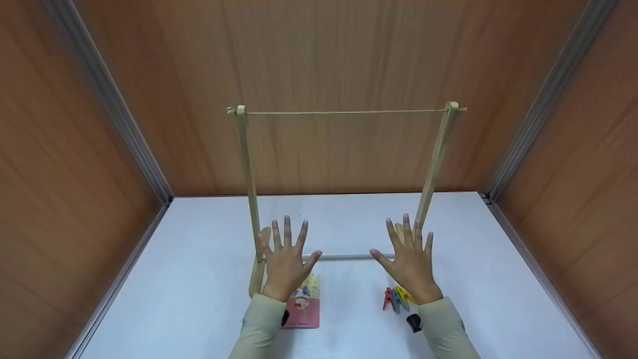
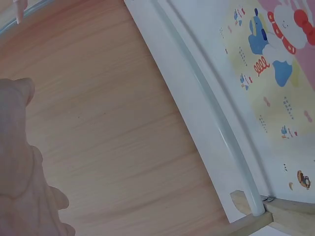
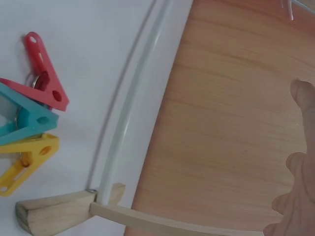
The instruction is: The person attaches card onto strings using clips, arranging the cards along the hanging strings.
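Both hands are held up with fingers spread, holding nothing. My left hand (image 1: 286,267) hovers in front of the left post of a wooden frame (image 1: 247,169), over a pink and yellow card or booklet (image 1: 305,314) printed with cartoon figures. My right hand (image 1: 411,264) hovers before the frame's right post. Just below it, on the table, stand a red clothespin (image 3: 42,73), a blue clothespin (image 3: 32,115) and a yellow clothespin (image 3: 29,162) side by side. A string (image 1: 344,112) is tied between the tops of the posts; a white rod (image 3: 133,108) joins them low down.
The white tabletop (image 1: 199,279) is enclosed by a wood-grain back panel (image 1: 339,60) and side panels (image 1: 65,149) with grey metal edging. Wooden feet (image 3: 59,211) jut forward from the frame's base. Dark wrist-camera parts (image 1: 413,322) show beside the sleeves.
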{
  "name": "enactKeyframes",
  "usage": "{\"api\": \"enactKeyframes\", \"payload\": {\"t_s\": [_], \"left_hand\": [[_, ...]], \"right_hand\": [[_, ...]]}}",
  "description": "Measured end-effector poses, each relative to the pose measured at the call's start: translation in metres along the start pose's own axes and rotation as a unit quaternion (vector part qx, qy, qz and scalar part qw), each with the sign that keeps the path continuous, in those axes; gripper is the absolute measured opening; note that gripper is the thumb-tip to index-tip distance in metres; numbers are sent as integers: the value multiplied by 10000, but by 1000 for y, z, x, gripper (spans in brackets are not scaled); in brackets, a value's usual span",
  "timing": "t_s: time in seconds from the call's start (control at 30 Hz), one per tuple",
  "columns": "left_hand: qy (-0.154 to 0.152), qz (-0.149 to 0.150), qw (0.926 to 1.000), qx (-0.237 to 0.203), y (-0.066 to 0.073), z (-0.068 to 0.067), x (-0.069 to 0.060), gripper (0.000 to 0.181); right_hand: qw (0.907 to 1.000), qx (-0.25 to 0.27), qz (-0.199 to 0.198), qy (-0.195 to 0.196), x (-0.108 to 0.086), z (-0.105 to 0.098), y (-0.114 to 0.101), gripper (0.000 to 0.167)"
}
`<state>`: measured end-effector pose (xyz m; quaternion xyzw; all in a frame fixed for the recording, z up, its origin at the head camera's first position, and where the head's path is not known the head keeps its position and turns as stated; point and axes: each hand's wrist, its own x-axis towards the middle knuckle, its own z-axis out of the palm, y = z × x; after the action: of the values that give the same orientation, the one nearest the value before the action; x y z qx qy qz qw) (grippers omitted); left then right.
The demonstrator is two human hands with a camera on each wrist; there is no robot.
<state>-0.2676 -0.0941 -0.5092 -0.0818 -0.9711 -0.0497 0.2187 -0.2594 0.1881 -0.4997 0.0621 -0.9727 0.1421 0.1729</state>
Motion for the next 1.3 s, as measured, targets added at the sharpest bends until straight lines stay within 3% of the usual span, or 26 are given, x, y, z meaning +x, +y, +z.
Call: {"api": "enactKeyframes", "payload": {"t_s": [0.47, 0.73, 0.93, 1.1, 1.3], "left_hand": [[153, 72, 9998, -59, -3, 3, -6, 76], [133, 155, 9998, 7, -5, 0, -6, 71], [1, 232, 9997, -80, -11, 0, -9, 65], [-273, 155, 9984, -475, -15, -2, -12, 63], [-684, -200, 9895, -1259, -23, -2, -16, 60]], "right_hand": [[9999, -72, -80, 83, -4, 1, -2, 83], [9994, 284, 42, 187, -5, -2, 2, 81], [9961, 829, 128, 277, -9, -6, 8, 78], [9872, 1557, 295, 162, -13, -12, 15, 75], [9630, 2554, 795, -334, -17, -19, 25, 67]]}}
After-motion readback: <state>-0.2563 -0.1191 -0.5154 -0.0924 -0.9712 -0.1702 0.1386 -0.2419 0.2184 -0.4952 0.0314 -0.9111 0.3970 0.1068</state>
